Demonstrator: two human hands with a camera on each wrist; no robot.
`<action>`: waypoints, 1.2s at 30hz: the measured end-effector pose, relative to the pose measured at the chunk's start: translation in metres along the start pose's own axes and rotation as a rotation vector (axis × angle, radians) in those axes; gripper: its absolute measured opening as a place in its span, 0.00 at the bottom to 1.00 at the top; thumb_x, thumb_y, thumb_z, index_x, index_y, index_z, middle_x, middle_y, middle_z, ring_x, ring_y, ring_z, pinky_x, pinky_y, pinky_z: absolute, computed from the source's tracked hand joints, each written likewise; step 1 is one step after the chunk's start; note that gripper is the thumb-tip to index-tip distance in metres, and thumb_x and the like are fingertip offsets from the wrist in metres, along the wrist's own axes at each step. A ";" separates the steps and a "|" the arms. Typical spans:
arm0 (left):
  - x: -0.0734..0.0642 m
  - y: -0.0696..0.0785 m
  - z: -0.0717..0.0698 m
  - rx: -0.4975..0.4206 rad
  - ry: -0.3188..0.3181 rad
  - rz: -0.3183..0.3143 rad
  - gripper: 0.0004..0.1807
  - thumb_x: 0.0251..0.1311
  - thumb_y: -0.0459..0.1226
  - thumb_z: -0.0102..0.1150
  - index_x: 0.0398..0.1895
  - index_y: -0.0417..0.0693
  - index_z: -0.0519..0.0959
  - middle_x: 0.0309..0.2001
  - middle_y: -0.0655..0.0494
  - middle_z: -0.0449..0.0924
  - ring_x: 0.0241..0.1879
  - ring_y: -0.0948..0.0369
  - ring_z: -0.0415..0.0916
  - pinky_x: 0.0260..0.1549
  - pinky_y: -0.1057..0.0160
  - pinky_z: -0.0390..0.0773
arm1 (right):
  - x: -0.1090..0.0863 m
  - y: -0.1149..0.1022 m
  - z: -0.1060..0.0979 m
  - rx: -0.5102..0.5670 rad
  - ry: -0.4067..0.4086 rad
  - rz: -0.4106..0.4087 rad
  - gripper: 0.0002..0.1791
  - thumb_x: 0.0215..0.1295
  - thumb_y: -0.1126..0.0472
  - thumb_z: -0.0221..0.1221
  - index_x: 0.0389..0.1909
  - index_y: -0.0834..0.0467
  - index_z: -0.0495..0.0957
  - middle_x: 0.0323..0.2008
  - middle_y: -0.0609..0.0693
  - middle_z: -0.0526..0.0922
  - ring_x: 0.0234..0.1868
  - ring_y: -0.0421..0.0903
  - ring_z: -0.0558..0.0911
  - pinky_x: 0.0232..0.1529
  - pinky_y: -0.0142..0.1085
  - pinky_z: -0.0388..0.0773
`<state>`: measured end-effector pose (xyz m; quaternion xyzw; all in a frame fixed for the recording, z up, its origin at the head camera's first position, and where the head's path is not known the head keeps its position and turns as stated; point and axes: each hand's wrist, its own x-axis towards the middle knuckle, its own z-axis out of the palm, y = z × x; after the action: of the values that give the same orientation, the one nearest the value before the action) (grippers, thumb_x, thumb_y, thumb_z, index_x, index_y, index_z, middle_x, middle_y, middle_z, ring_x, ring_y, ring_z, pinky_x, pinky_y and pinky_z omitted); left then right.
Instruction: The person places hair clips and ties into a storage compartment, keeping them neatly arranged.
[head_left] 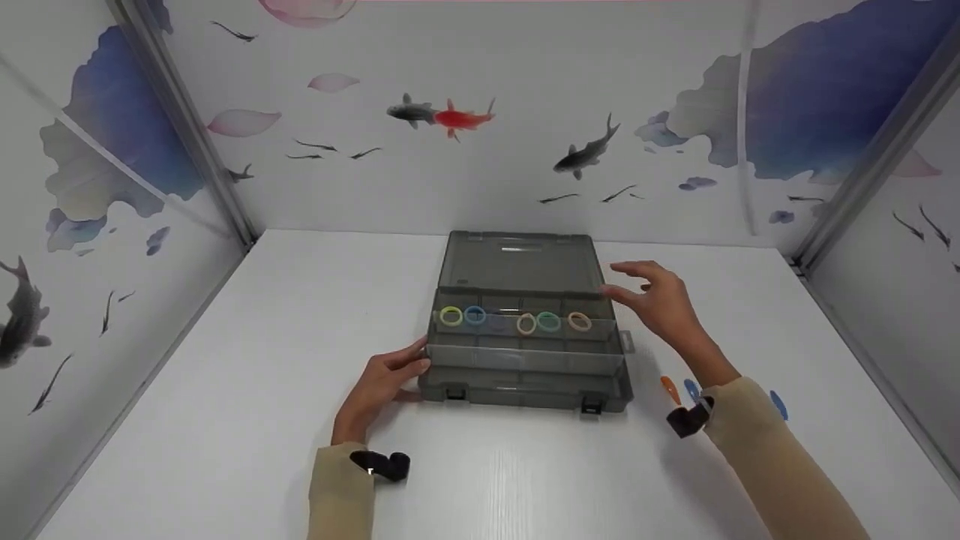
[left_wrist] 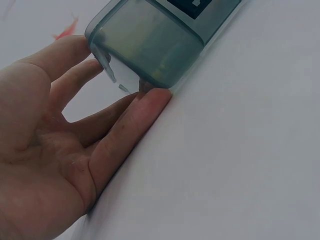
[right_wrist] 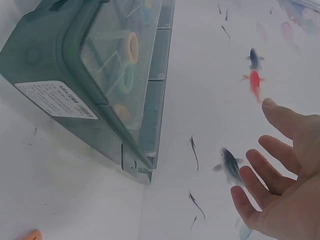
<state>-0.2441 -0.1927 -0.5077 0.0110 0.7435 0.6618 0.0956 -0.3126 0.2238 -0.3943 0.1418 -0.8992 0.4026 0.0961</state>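
Observation:
A grey translucent compartment box (head_left: 510, 394) stands on the white table, its lid (head_left: 525, 264) swung back away from the person. A clear tray (head_left: 517, 360) with dividers sits in its upper part, holding several coloured rings, among them a yellow ring (head_left: 441, 316), a blue ring (head_left: 465, 316) and a green ring (head_left: 548, 331). At the box's left end, my left hand (head_left: 381, 384) touches the side with extended fingertips. My right hand (head_left: 663, 301) is held up beside the right rear corner, fingers apart and nothing between them; the right wrist view shows a gap to the box.
Right of the box, an orange piece (head_left: 670, 390) and blue pieces lie on the table, one blue piece (head_left: 779, 405) partly behind the right sleeve. White panels (head_left: 480, 187) printed with fish enclose the table at the back and sides.

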 end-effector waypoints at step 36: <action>-0.001 0.000 0.003 -0.001 0.023 -0.020 0.31 0.65 0.44 0.65 0.71 0.56 0.71 0.74 0.49 0.66 0.75 0.47 0.62 0.47 0.50 0.86 | -0.132 0.123 -0.107 -0.119 0.083 0.445 0.41 0.68 0.35 0.57 0.69 0.61 0.70 0.67 0.67 0.71 0.60 0.56 0.71 0.48 0.37 0.70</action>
<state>-0.2430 -0.1902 -0.5083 -0.0039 0.7444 0.6612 0.0935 -0.2229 0.4059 -0.4475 -0.0827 -0.9257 0.3657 0.0497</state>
